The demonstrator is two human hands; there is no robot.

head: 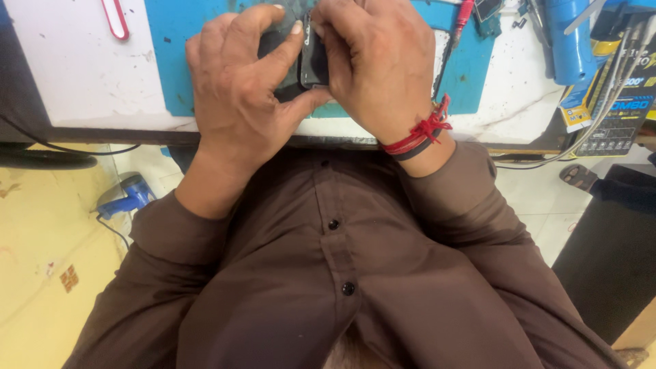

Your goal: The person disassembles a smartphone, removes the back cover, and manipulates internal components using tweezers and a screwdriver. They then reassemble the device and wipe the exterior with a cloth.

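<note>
A small dark phone point(314, 58), glossy face showing, is pinched between both hands over the near edge of a blue mat point(178, 61); only a narrow strip of the phone is visible, the rest is covered by fingers. The left hand point(239, 102) is wrapped around the phone's left side, thumb pressed against its lower edge, forefinger arched over the top. The right hand point(376, 65) is clamped on the phone's right side, fingers curled over its upper part. Both hands touch each other around it. Judging from the grip, the work looks mid-way: the phone is up off the mat and being pressed or pried at an edge, and whether any part is already loose cannot be told. Nothing has been set down next to the phone that can be seen. A red-and-black thread band point(418, 137) sits on the right wrist, just below and right of the phone. The mat lies on a white table point(82, 75). Left of the phone, well apart, a red-rimmed white tool point(115, 17) lies on the table. Right of the phone, a red probe point(465, 17) crosses the mat's edge; further right are a blue tool point(570, 41), cables point(601, 116) and a printed box point(625, 113). Below the phone, brown shirt point(328, 273); a blue device point(126, 195) sits on the floor far lower left. The hands themselves block most of the view.
</note>
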